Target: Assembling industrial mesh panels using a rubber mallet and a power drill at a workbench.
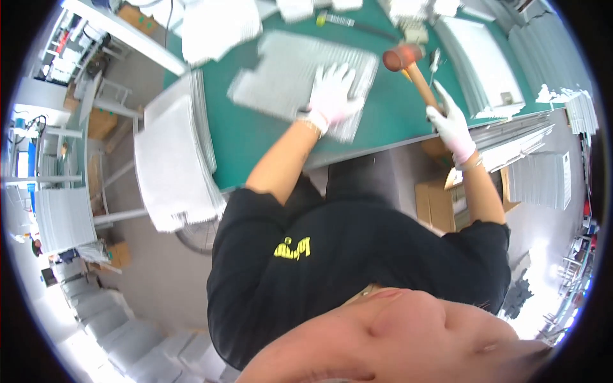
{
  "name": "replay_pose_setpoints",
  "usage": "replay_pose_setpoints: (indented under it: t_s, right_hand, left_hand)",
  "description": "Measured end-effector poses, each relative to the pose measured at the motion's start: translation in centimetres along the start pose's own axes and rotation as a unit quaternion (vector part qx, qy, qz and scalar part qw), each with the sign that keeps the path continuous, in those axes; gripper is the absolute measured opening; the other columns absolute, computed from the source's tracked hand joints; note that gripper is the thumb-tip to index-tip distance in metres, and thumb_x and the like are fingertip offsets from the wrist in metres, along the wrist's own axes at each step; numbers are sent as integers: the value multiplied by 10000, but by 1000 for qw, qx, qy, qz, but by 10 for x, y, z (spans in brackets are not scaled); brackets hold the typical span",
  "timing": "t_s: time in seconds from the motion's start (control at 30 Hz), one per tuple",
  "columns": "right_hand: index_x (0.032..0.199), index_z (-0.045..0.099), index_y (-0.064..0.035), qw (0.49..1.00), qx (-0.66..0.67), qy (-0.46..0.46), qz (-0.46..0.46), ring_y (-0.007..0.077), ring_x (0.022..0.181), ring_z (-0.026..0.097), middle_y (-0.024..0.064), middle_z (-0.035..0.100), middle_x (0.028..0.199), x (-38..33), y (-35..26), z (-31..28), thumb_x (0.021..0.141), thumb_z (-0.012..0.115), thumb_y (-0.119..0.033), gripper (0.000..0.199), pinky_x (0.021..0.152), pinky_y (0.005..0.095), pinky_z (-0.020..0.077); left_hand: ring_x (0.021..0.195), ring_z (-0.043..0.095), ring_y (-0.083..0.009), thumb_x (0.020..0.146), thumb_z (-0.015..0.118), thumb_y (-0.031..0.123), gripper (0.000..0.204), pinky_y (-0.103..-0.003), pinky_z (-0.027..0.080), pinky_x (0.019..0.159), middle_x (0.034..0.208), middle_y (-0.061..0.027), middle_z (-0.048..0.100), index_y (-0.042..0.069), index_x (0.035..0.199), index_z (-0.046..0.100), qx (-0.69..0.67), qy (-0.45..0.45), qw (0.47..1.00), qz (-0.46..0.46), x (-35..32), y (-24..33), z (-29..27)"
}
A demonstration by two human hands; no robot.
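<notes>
My left hand (333, 96), in a white glove, lies flat with fingers spread on a grey ribbed metal panel (281, 70) that rests on the green table top (249, 137). My right hand (451, 122), also gloved in white, grips the wooden handle of a mallet (408, 64). Its orange-brown head is raised just right of the panel's right edge. My black shirt and bare forearms fill the middle of the view.
Stacks of similar grey panels sit on a stand at the left (172, 159), along the table's right end (517, 137) and at the far right (543, 179). A yellow-ended tool (332, 19) lies at the table's back. Cardboard boxes (437, 204) stand under the table.
</notes>
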State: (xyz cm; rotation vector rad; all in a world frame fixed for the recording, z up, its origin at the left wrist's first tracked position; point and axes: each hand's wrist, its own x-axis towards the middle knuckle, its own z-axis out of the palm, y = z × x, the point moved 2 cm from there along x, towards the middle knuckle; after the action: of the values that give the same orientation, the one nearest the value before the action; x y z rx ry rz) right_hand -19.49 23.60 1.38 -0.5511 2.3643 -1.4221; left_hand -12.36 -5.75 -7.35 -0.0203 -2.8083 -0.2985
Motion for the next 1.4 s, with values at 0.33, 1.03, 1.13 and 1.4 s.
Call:
replay_pose_setpoints:
  t_s: [0.33,1.03,1.13,1.4]
  right_hand:
    - [1522,404,-51,889,38,335,-309,86,651,546,44,633,861,88,-131,-128,967,598,-153,596,596,252,478]
    - [1223,696,-104,790,-520,278,-169,369,1108,661,224,680,1191,342,-347,-214,965,469,-581,588,956,446,510]
    - [1188,707,-55,750,-404,415,-320,313,1017,695,195,718,1125,286,-330,-212,960,553,-443,476,916,407,524]
    - [1200,649,-62,830,-303,111,-454,338,987,656,150,693,1084,111,-93,-53,930,605,-295,360,889,425,525]
  left_hand:
    - [1386,400,-359,847,692,398,531,-583,222,1184,1414,-153,509,92,1270,599,-145,-105,981,72,-103,21,-55]
    - [1430,368,-338,855,683,481,665,-584,237,1181,1492,-121,453,132,1398,521,-85,-107,989,50,-110,20,-35]
    - [1443,316,-400,799,717,528,808,-601,188,1190,1514,-187,402,85,1431,479,15,-148,989,-8,-94,33,-54]
    - [1461,269,-431,782,715,526,831,-609,137,1209,1533,-198,377,77,1438,473,-32,-187,981,31,-126,57,-61]
